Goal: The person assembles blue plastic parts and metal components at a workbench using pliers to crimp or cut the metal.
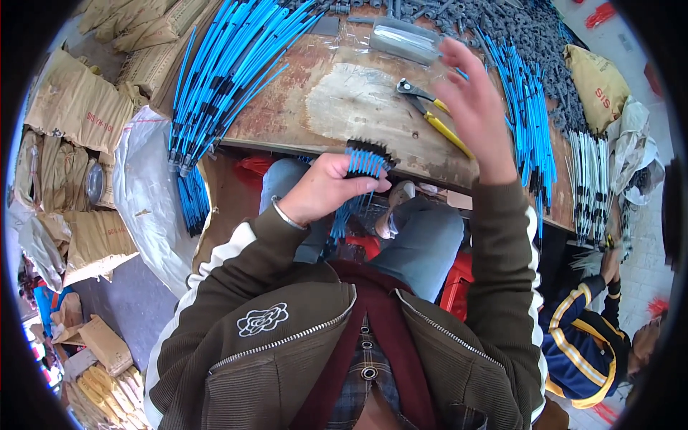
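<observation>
- Clutching a bundle of blue tubes with black tips, the left hand kept its grip closed around them just below the near edge of the worktop, above the person's lap.
- The bundle's black ends stood level with the worktop edge, while its lower lengths hung down between the knees.
- A metal bangle sat on the left wrist.
- The right hand was raised over the worktop with its fingers spread and its grip open, holding nothing that could be made out.
- Just beside that hand lay yellow-handled pliers on the bare wood.
- Beyond the fingers rested a clear plastic bag with grey contents.
- A large fan of blue tubes covered the left part of the worktop, its ends overhanging the edge.
- Another sheaf of blue tubes lay along the right side, next to a heap of grey parts.
- White tubes were stacked farther right.
- Brown paper sacks and a white plastic sack stood on the floor to the left.
- Low on the right, another person in a blue and yellow striped sleeve crouched near the white tubes.
</observation>
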Tool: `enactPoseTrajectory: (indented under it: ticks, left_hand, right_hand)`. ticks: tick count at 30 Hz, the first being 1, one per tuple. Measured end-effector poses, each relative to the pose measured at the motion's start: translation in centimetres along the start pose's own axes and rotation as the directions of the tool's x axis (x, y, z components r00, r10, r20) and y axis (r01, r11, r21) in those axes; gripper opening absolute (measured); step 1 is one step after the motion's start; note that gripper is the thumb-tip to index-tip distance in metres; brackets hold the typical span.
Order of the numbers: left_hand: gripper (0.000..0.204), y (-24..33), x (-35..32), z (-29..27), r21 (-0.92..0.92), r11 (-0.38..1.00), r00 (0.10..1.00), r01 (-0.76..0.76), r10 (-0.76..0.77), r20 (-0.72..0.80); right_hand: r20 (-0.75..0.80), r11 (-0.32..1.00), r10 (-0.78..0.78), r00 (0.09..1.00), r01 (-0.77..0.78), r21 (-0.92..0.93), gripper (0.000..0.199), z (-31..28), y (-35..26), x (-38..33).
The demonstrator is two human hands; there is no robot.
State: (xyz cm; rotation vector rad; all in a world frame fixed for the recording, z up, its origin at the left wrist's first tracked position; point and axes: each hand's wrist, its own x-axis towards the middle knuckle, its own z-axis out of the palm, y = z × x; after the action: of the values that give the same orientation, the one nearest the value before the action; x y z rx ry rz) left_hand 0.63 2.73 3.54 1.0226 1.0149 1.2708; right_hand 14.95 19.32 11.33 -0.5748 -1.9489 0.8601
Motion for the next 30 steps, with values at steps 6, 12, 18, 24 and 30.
enactPoseTrajectory:
  ticks: [6, 12, 18, 24, 30]
  left_hand:
    - [0.018, 1.3, 0.4, -0.3, 0.155, 0.966, 0.978, -0.207, 0.199, 0.066]
    - [0.022, 1.9, 0.6, -0.6, 0.202, 0.948, 0.966, -0.248, 0.226, 0.128]
    - [0.023, 1.3, 0.6, -0.1, 0.123, 0.962, 0.967, -0.243, 0.23, 0.109]
    - [0.021, 1.6, -0.1, 0.0, 0.214, 0.947, 0.971, -0.24, 0.235, 0.047]
    - [0.019, 1.0, 0.0, 0.9, 0.133, 0.968, 0.977, -0.211, 0.21, 0.02]
  right_hand:
    - [0.242, 0.752, -0.04, 0.969, 0.189, -0.632, 0.019, 1.4, 10.1, 9.1]
    - [0.323, 0.503, 0.158, 0.933, 0.206, -0.84, 0.016, 4.5, 12.3, 11.7]
    - [0.185, 0.593, -0.212, 0.96, 0.277, -0.756, 0.014, 2.5, 10.4, 9.8]
    - [0.232, 0.975, 0.178, 0.956, -0.204, 0.093, 0.009, -1.2, -3.6, -0.3]
    - [0.182, 0.968, -0.101, 0.978, 0.138, -0.208, 0.007, -1.9, -6.2, -7.0]
